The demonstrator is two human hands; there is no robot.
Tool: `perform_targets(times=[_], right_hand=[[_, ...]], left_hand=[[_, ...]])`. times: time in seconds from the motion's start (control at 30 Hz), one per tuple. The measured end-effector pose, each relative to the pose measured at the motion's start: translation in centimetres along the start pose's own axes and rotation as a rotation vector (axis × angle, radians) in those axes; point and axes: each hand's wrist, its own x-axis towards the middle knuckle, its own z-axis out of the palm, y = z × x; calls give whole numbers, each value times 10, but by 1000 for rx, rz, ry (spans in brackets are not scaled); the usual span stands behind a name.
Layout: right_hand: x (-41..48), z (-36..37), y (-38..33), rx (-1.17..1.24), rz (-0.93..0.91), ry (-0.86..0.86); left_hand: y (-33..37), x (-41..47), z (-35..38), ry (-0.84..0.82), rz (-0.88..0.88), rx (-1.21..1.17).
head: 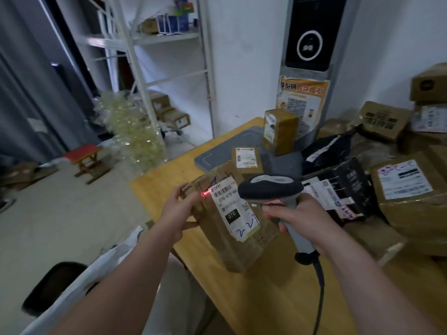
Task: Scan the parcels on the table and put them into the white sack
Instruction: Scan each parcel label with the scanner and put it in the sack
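At lower left, the white sack sits beside the counter. In the centre, the left hand grips a brown parcel, a red beam touching its label. The right hand clasps the barcode scanner. More parcels are heaped at right.

Your right hand wraps the scanner, so its grip and trigger are mostly covered, and its cable runs off the bottom edge. Your left hand hides the left corner of the parcel it holds. On the label, the small print beneath the barcode is too fine to read. The white sack lies partly behind your left forearm and is cut by the bottom edge; its mouth is out of sight. The dark shape beside it is too blurred to name. The stacked boxes are clipped by the right edge.
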Motion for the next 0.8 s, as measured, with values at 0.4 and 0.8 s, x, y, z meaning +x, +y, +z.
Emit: perform_targets(times=[0.4, 0.8], right_hand=[[-1, 57, -15, -43, 3, -120], [9, 193, -48, -44, 28, -239]], left_hand=[[-13, -4, -66, 44, -30, -61], [-34, 5, -211, 143, -67, -104]])
